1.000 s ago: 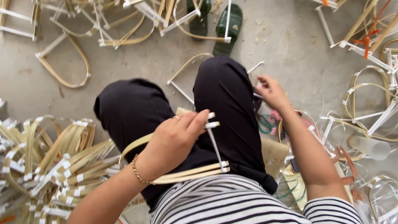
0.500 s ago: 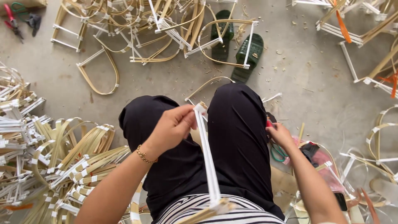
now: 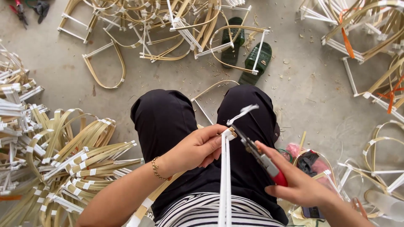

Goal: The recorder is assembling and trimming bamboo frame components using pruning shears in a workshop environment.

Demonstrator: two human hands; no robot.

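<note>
Left hand (image 3: pixel 195 149) grip closed on white-taped bamboo frame (image 3: pixel 225 176) upright over lap; right hand (image 3: pixel 301 183) grips red-handled pliers (image 3: pixel 259 154), tips at the frame's taped top.

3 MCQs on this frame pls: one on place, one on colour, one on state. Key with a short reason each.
1. Where do the green sandals lie?
A. on the floor beyond the knees
B. on the lap
C. on the left pile

2. What colour is the pliers' grip?
A. blue
B. red
C. yellow

3. What is the left hand doing?
A. resting open on the floor
B. holding the sandals
C. gripping the top of the white strips

Key: 1 A, they sit on the concrete past both knees. 2 B, the pliers in the right hand show a red handle. 3 C, its fingers close round the white strips at their upper end.
</note>
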